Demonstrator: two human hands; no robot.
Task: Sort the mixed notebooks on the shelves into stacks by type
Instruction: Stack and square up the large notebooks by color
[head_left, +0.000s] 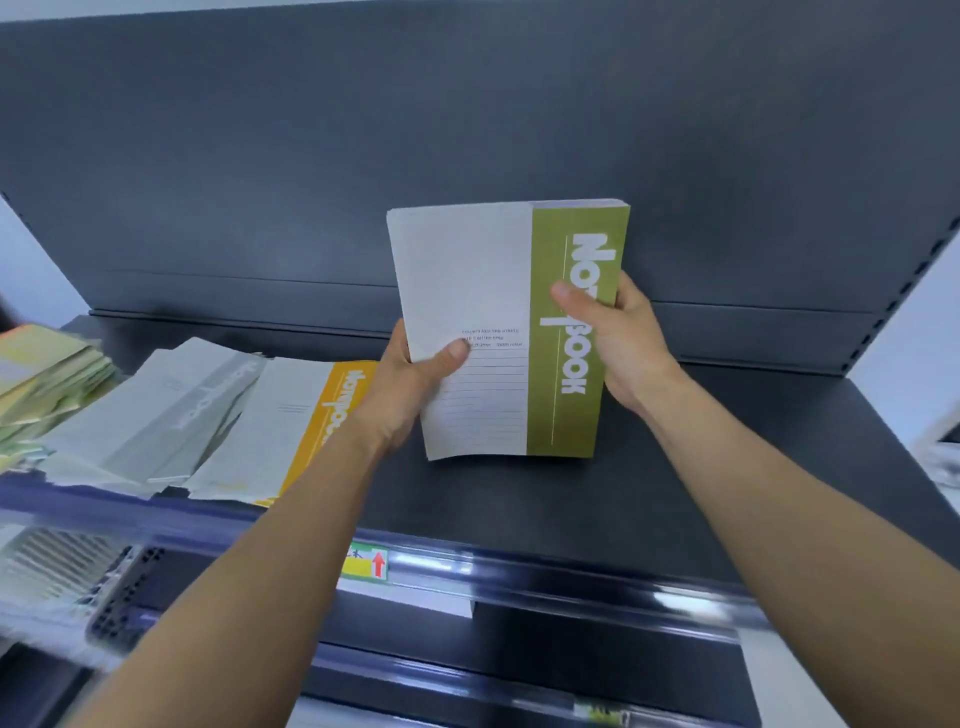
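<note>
- Nearest me, the shelf (519, 519) edge is passing under both forearms.
- I'm seeing the left hand (410, 384) and right hand (618, 338) each clamping a side of the green notebook stack (509, 332), standing upright on the shelf, long axis vertical.
- The orange notebook pile (291, 415) is lying just left, nearer my left grip.

At centre frame a thick stack of olive-green notebooks (519, 332) stands nearly upright, its lower edge on the dark shelf (649, 493), white cover with a green band reading "NOTEBOOK". At left lies an orange-banded notebook (306, 421), flat, beside fanned grey-white notebooks (156, 410). A blurred pale green pile (47, 379) sits at the far left edge.
</note>
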